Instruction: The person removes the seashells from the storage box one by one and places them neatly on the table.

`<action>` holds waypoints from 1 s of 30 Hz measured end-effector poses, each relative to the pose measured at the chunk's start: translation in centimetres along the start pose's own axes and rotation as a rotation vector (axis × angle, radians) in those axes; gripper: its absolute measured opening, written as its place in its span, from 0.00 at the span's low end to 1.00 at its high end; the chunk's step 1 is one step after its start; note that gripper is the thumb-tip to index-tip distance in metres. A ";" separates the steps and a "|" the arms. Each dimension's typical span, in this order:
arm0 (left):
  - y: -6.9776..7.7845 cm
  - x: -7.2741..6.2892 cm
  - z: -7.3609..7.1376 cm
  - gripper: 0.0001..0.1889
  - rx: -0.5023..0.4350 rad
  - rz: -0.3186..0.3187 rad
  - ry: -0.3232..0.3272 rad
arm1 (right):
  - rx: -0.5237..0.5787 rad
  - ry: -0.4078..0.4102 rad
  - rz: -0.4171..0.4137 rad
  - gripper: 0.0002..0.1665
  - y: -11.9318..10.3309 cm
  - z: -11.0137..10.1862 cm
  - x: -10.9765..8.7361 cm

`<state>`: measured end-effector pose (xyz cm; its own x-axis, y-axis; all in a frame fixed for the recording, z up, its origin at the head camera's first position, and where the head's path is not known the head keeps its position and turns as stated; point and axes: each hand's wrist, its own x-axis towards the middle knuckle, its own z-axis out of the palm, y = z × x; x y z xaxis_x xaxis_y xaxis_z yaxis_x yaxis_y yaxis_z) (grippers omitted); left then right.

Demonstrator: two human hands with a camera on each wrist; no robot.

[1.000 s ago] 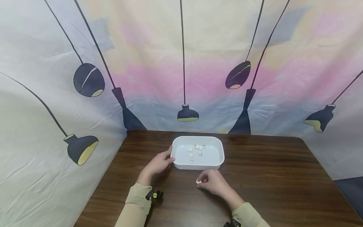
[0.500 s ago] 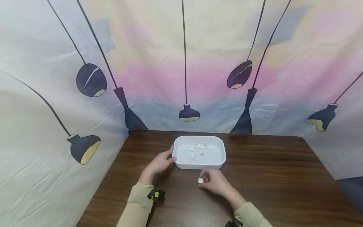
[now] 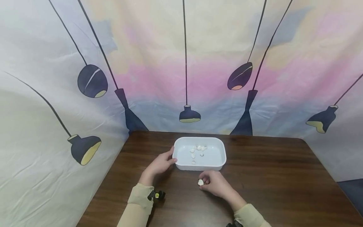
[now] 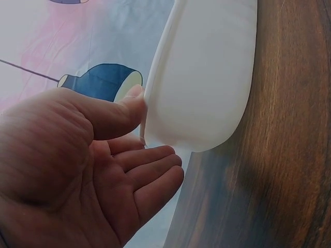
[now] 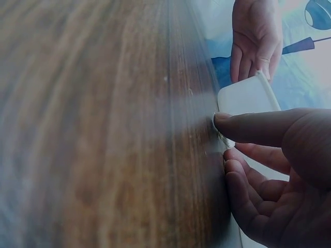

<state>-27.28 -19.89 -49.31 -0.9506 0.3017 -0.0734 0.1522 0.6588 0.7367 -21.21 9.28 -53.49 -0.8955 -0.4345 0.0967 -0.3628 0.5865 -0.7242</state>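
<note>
Right hand (image 3: pixel 216 183) low near tray (image 3: pixel 200 168)

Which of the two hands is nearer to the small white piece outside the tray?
The right hand: it pinches the small white piece. The left hand is farther away, touching the left end of the tray.

Right hand (image 3: pixel 216 184) partly hid white piece (image 3: pixel 200 183); left wrist view's top edge cropped tray (image 4: pixel 209 72); right wrist view showed tabletop (image 5: pixel 103 150) blurred
</note>
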 end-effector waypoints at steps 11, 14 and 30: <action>-0.2 -0.2 0.1 0.36 0.005 0.002 0.011 | 0.007 0.001 -0.011 0.18 -0.1 0.1 -0.2; -0.3 -0.1 0.0 0.36 0.009 0.003 0.007 | 0.007 -0.002 -0.011 0.18 -0.1 0.1 -0.1; 0.0 -0.3 -0.1 0.36 -0.014 0.002 0.000 | -0.001 0.022 -0.010 0.15 -0.1 -0.1 -0.2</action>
<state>-27.05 -20.03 -49.21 -0.9504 0.3026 -0.0719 0.1501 0.6487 0.7461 -21.06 9.40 -53.37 -0.8972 -0.4253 0.1189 -0.3720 0.5828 -0.7225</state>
